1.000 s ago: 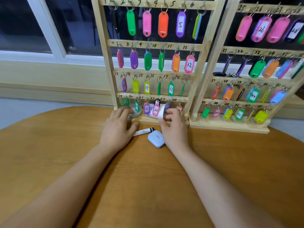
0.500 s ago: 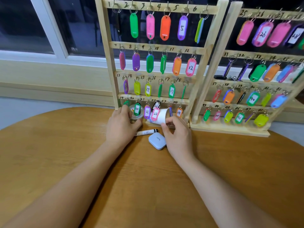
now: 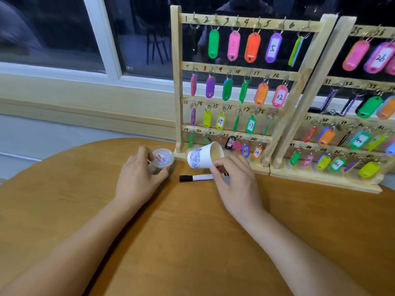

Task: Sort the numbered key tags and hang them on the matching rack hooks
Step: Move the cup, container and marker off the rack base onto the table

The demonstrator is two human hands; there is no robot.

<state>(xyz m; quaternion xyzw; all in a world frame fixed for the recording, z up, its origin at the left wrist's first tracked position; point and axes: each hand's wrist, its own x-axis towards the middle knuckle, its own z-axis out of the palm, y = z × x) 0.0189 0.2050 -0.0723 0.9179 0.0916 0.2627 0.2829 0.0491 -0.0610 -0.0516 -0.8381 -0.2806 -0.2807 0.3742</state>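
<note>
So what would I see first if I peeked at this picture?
The rainbow of key tags hanging in rows on the wooden racks at the back of the table jumps out first. Right in front of them, the right hand holds a paper cup tipped on its side. The left hand grips a small clear tub beside it.

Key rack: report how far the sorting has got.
Done: tags hang under nearly every visible number on both racks. In hand: left hand grips a small lidded tub, right hand a tipped paper cup; neither holds a tag. Left: unclear; many tags show no readable number.
</note>
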